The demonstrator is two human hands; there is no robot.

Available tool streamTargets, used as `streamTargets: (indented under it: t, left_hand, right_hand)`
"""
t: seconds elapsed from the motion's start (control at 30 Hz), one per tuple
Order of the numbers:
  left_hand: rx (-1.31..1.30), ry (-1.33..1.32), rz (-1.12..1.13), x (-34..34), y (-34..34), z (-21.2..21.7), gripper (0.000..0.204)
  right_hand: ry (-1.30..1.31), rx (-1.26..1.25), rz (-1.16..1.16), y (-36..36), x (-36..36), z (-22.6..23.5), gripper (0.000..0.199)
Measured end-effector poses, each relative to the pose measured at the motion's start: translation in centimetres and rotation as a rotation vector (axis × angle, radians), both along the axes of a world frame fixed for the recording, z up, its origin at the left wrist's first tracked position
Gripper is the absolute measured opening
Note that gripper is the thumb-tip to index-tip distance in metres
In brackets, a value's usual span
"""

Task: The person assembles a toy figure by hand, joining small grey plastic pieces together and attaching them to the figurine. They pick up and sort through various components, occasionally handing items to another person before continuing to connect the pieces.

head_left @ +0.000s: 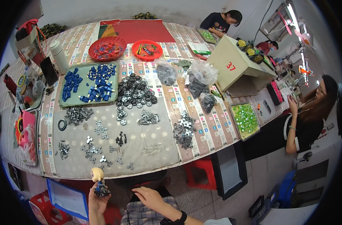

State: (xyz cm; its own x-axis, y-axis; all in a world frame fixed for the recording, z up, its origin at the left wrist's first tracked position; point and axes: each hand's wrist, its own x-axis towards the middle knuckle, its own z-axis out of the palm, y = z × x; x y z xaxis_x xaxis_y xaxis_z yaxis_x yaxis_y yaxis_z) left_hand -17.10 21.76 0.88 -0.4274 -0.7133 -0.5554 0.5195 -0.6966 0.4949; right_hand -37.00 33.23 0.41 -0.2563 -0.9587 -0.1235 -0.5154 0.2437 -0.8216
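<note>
Left hand (98,200) gripping small blond figurine (99,182), upright, just below grey mat (141,157) edge. Right hand (150,198) beside it, empty, fingers loosely spread.

Bright even light, soft shadows, fisheye bending, dark corners.

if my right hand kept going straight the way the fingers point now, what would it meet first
The right hand rests on the lap, fingers pointing left. Straight on, it would probably meet the left hand holding the small blond figurine first, though depth is hard to judge here.
</note>
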Motion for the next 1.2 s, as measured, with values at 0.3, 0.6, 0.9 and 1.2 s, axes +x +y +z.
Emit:
streamTargets:
  t: [0.3,0.6,0.9,1.2]
  left_hand:
    - [0.032,-0.028,-0.003,0.1,-0.3,-0.3,0.052]
    - [0.005,-0.046,-0.018,1.0,-0.6,-0.5,0.053]
    - [-0.014,-0.07,-0.017,2.8,-1.2,-0.2,0.059]
    - [-0.057,-0.076,-0.108,-0.1,-2.3,0.4,0.057]
  right_hand:
    - [0.056,0.029,0.019,0.2,0.0,-1.0,0.019]
    - [0.077,0.07,0.02,-0.2,-0.4,-0.8,0.018]
    - [0.026,0.084,0.049,-2.2,1.8,-0.9,0.019]
    - [-0.272,0.069,0.008,-4.8,2.3,0.2,0.019]
